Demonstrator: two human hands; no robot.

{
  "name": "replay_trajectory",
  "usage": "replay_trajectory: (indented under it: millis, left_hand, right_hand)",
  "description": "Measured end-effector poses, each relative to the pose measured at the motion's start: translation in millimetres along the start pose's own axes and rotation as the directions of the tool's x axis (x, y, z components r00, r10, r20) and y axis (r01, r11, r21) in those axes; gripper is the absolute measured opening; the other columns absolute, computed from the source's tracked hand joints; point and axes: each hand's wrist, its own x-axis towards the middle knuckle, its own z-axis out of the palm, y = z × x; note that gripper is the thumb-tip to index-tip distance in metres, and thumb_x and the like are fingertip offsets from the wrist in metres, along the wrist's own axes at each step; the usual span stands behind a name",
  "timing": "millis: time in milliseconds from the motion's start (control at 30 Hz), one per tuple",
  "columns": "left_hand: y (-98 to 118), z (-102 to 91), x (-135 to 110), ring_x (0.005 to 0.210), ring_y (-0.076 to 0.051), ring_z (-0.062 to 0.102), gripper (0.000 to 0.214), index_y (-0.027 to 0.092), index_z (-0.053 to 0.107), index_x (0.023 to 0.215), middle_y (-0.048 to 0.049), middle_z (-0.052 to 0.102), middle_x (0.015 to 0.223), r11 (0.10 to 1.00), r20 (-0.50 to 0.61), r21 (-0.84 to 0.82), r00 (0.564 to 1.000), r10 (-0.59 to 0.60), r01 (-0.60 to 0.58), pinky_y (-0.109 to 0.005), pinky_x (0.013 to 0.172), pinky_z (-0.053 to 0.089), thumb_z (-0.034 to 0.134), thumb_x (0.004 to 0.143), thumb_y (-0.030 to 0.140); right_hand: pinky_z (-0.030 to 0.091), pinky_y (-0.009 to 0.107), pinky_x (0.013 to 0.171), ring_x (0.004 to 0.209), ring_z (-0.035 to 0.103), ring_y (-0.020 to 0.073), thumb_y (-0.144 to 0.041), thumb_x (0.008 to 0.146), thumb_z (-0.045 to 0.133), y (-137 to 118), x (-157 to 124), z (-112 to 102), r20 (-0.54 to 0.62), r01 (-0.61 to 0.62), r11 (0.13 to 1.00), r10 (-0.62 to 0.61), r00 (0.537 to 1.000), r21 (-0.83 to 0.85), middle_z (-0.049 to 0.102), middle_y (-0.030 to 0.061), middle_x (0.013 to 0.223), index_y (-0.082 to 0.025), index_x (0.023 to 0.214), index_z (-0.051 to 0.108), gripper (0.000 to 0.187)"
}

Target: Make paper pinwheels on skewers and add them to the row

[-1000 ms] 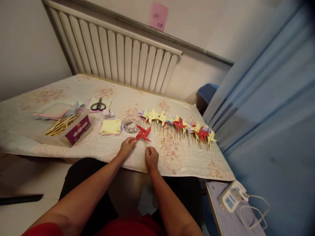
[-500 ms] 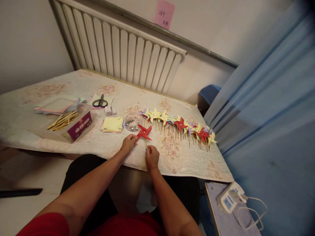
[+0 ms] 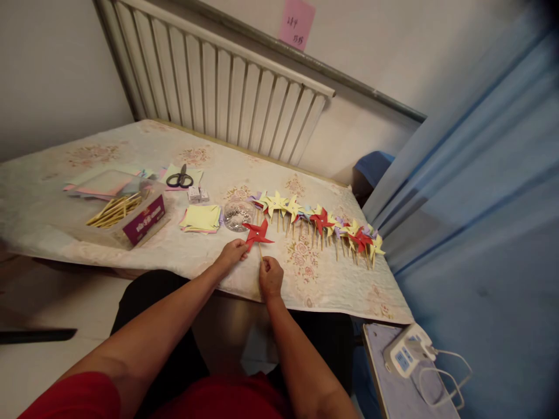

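A red paper pinwheel (image 3: 258, 233) on a thin wooden stick is held up over the near edge of the covered table. My right hand (image 3: 271, 277) pinches the stick below the blades. At the pinwheel's lower left blade, the fingers of my left hand (image 3: 234, 254) are closed at the paper's edge. Just behind the pinwheel sits a round clear dish (image 3: 237, 217) of small shiny pieces. A row of finished-looking pinwheels (image 3: 321, 221) in yellow, red and purple lies to the right.
A stack of square papers (image 3: 201, 218) lies left of the dish, with small boxes (image 3: 198, 194) and black-handled scissors (image 3: 179, 178) behind. Farther left, a plastic box (image 3: 144, 222) holds wooden sticks (image 3: 114, 210). A white power adapter (image 3: 406, 352) with a cable rests on a side stand at right.
The red pinwheel's blades have turned a little, and my left hand has shifted slightly right with them. My right hand keeps its grip on the stick.
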Motion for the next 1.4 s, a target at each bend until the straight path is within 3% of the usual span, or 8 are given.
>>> replay_trajectory:
  millis: [567,1067,1400]
  left_hand:
    - [-2.8,14.7,-8.9,0.054,-0.008,0.052,0.026,0.015,0.058,0.071,0.0009,0.06,0.063,0.981,0.152,-0.173,0.987,-0.06,0.086,-0.022,0.055,0.041,0.073,0.061,0.033]
    - [-9.0,33.2,-5.1,0.05,-0.008,0.053,0.014,0.015,0.056,0.069,0.0009,0.061,0.06,0.985,0.087,-0.156,0.994,-0.062,0.075,-0.021,0.051,0.043,0.068,0.068,0.022]
    - [-10.3,32.6,-3.8,0.048,-0.008,0.054,0.021,0.016,0.056,0.072,0.0024,0.06,0.058,0.986,0.086,-0.15,0.995,-0.059,0.071,-0.021,0.05,0.044,0.072,0.069,0.029]
  right_hand:
    - [0.043,0.028,0.069,0.069,0.057,0.0172,-0.019,0.085,0.051,-1.6,-0.8,-1.2,0.024,0.002,0.999,-0.001,1.0,-0.038,0.067,0.0029,0.077,-0.019,0.089,0.069,0.019]
    - [0.044,0.027,0.068,0.068,0.056,0.0168,-0.018,0.086,0.05,2.6,-0.6,0.4,0.025,0.031,0.999,-0.031,0.999,-0.014,0.066,0.0033,0.078,-0.018,0.089,0.068,0.018]
    - [0.043,0.027,0.066,0.066,0.056,0.0166,-0.018,0.086,0.051,2.5,-0.3,0.6,0.028,0.016,1.0,-0.016,0.999,0.001,0.066,0.0031,0.077,-0.018,0.089,0.069,0.018]
